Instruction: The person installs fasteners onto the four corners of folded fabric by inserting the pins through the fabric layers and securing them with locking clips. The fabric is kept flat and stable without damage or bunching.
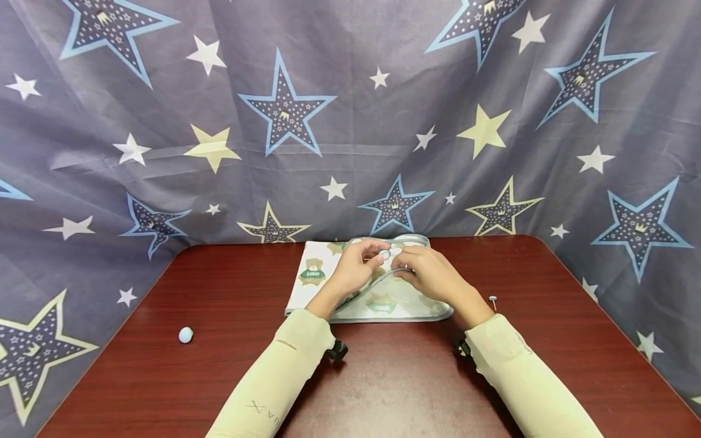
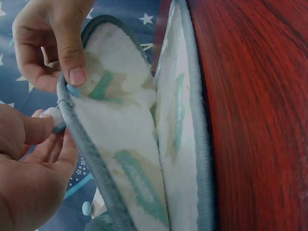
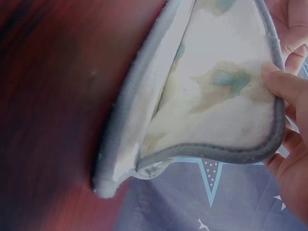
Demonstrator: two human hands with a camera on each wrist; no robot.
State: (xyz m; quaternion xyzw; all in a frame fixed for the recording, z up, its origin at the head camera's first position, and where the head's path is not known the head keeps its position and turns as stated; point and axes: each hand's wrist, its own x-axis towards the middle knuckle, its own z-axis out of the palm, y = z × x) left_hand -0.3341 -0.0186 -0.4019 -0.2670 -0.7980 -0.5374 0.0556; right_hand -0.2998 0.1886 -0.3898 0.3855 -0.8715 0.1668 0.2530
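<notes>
A folded white cloth (image 1: 378,307) with a bear print and grey-green edging lies at the back of the table, its upper layer lifted along one edge. My left hand (image 1: 353,267) pinches a small round white cap (image 2: 54,117) against the edging, as the left wrist view shows. Thumb and fingers of my right hand (image 1: 429,271) pinch the raised layer close by; in the right wrist view the thumb of the right hand (image 3: 293,120) lies on its inner side. A small light-blue piece (image 2: 73,90) shows beside the right thumb, partly hidden.
A round white cap (image 1: 185,334) sits on the table's left side. To the right of the cloth stands a pin with a flat round head (image 1: 493,298). Behind the dark red table (image 1: 394,389) hangs a star-patterned curtain (image 1: 350,121).
</notes>
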